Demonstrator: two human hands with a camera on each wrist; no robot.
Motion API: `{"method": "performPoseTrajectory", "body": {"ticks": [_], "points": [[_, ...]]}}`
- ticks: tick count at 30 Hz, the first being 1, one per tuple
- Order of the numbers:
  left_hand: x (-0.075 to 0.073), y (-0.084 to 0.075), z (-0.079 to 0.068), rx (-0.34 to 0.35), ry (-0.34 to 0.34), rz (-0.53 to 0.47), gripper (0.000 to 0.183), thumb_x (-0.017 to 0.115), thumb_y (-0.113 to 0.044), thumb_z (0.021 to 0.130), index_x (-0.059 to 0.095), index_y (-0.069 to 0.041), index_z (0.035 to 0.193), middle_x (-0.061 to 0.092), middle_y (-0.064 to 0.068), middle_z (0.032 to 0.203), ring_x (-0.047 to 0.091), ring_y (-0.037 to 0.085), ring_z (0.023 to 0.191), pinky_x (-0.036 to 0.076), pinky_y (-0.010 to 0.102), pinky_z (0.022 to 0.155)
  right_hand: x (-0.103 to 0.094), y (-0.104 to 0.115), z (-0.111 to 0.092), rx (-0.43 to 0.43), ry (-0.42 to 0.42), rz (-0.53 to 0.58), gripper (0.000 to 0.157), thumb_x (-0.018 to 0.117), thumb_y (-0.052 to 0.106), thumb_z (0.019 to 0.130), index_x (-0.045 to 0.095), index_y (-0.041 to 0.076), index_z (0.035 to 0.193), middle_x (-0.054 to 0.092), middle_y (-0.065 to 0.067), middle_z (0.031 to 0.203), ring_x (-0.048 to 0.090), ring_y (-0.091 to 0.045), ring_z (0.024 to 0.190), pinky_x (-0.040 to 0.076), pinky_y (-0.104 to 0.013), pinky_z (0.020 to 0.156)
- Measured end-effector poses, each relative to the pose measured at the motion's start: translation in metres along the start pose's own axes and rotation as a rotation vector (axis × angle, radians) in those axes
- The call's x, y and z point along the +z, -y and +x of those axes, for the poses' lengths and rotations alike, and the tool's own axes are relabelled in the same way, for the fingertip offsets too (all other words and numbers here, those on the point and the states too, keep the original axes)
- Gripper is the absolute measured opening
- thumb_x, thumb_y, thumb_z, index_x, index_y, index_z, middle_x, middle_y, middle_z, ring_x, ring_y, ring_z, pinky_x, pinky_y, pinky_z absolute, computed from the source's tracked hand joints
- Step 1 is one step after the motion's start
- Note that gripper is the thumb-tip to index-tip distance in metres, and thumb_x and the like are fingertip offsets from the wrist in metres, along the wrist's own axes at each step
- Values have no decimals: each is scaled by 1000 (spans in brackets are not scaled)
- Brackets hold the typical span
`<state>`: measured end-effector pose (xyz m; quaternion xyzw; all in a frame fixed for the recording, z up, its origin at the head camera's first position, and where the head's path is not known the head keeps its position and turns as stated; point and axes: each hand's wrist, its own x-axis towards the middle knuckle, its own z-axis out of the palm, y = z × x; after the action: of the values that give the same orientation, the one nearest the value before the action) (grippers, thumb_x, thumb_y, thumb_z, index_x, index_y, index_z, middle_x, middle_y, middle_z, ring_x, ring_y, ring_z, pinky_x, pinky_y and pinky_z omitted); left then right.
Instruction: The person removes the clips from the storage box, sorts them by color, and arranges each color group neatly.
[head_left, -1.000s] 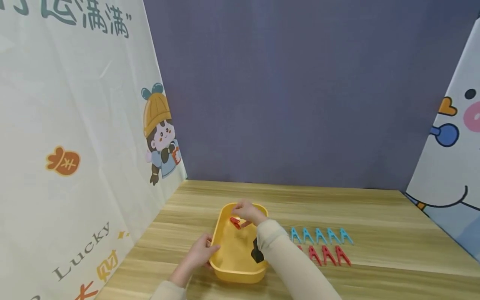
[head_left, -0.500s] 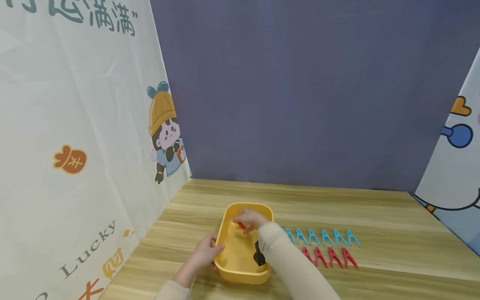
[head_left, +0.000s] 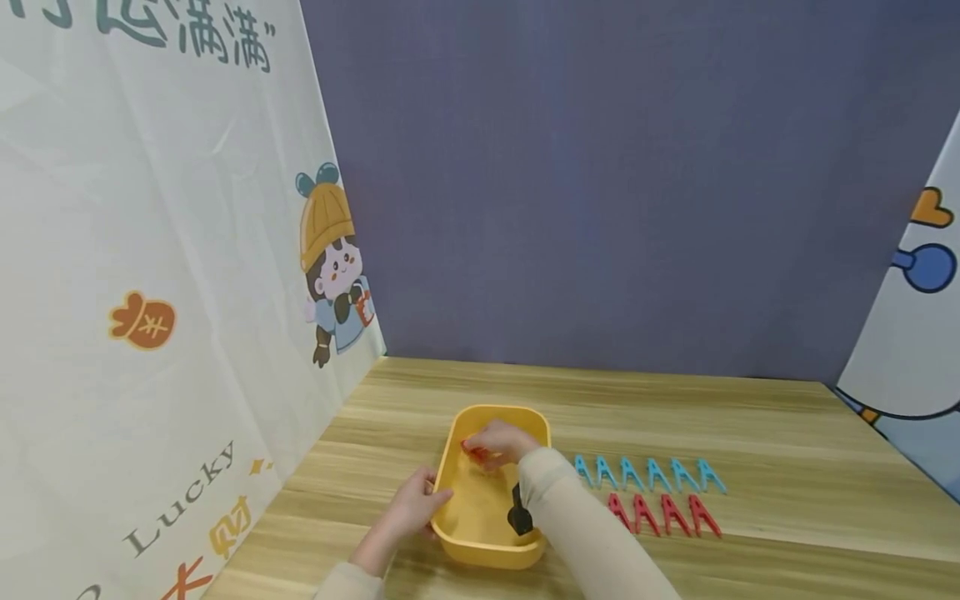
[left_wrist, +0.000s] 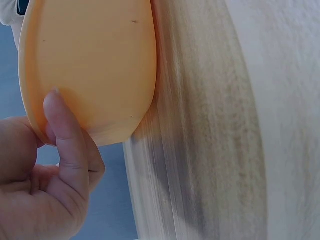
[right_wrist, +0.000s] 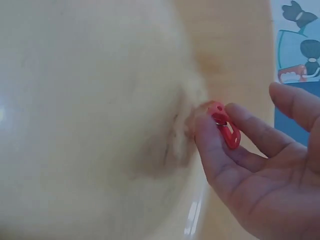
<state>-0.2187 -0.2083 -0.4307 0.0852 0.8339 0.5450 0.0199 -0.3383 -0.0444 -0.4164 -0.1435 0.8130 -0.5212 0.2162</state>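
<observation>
A yellow plastic tub (head_left: pixel 480 510) stands on the table, its long side running away from me. At its left rim my left hand (head_left: pixel 408 503) grips the wall, thumb over the edge; the left wrist view shows fingers (left_wrist: pixel 67 135) against the tub's outer side. My right hand (head_left: pixel 504 442) reaches into the far part of the tub. Between its thumb and fingertips it pinches a small red clothespin (right_wrist: pixel 231 134) with a metal spring, close to the tub's wall. The hand partly hides the clothespin in the head view.
Right of the tub lie a row of light blue clothespins (head_left: pixel 652 473) and, nearer, a row of red clothespins (head_left: pixel 672 514); the right sleeve (head_left: pixel 581 529) may cover some. A dark curtain (head_left: pixel 585 192) closes off the back, with a printed white sheet (head_left: pixel 225 275) at left.
The right hand has lowered in the tub and now pinches the red clothespin, which earlier showed below its fingers. The head view has turned slightly left. The left hand keeps its grip.
</observation>
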Motion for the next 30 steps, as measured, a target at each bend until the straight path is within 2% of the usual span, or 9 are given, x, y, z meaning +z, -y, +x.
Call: {"method": "performPoseTrajectory", "body": {"ticks": [3, 6, 15, 19, 26, 30], "points": [[1, 0, 1, 2, -10, -6, 25, 56, -6, 89, 43, 10, 104, 47, 9, 76, 58, 20, 53, 54, 33, 43, -5, 2, -2, -10, -14, 55, 21, 60, 11, 86, 61, -10, 90, 60, -14, 83, 60, -27, 78, 56, -34, 68], [2, 0, 1, 5, -14, -11, 25, 56, -6, 89, 43, 10, 104, 48, 11, 76, 58, 20, 53, 53, 33, 43, -9, 5, -5, -23, -39, 79, 20, 61, 9, 85, 61, -9, 94, 61, -16, 88, 61, -32, 84, 56, -36, 68], [4, 1, 0, -8, -35, 10, 26, 58, -6, 88, 44, 10, 104, 47, 9, 75, 55, 14, 48, 53, 33, 42, -23, 25, -17, -58, -82, 112, 15, 57, -1, 87, 64, -10, 98, 62, -23, 91, 58, -15, 59, 57, -32, 64], [3, 1, 0, -15, -29, 8, 29, 57, -6, 88, 43, 11, 107, 47, 11, 76, 56, 17, 50, 53, 33, 43, -30, 36, -23, -101, -88, 116, 13, 57, -3, 86, 64, -10, 96, 63, -20, 86, 57, -15, 59, 57, -32, 64], [3, 4, 1, -10, -23, 2, 29, 58, -5, 88, 43, 12, 106, 48, 12, 76, 58, 19, 52, 54, 35, 44, -42, 45, -39, -136, -104, 49, 17, 61, 5, 86, 68, -2, 100, 65, -12, 81, 64, -22, 72, 56, -33, 63], [2, 3, 0, -6, -15, 0, 28, 57, -6, 88, 43, 11, 105, 49, 13, 77, 58, 20, 53, 54, 36, 45, -47, 46, -48, -140, -95, 74, 17, 61, 4, 87, 67, -3, 100, 65, -14, 81, 61, -17, 64, 56, -31, 60]]}}
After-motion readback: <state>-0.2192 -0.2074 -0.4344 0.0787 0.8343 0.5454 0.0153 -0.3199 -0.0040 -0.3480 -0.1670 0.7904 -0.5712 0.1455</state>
